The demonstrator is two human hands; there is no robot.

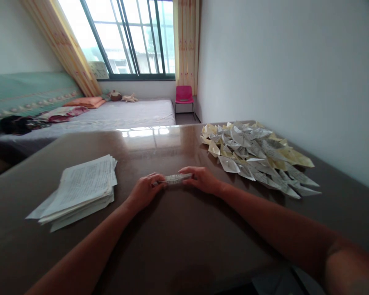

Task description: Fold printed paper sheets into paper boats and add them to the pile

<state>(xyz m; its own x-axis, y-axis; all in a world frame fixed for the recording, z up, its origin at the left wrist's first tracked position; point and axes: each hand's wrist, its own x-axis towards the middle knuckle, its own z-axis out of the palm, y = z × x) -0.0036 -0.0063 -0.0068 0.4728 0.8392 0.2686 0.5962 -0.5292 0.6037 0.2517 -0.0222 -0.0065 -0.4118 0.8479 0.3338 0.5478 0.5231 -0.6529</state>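
Observation:
A small folded piece of printed paper [174,178] is held between my two hands, just above or on the brown table [172,237]. My left hand [146,189] pinches its left end, with thumb and fingers closed on it. At the right end, the fingers of my right hand [203,180] grip the same paper. Its exact folds are too small to make out. To the right lies a heap of folded paper boats [252,153], white and yellowish, many with print on them. A stack of printed sheets [83,184] rests to the left of my left hand.
Along the table's right side runs a white wall [283,73]. Beyond the far edge are a bed [141,112] with folded bedding, a pink chair [184,95] and a window [132,41] with curtains. Window light reflects off the glossy tabletop.

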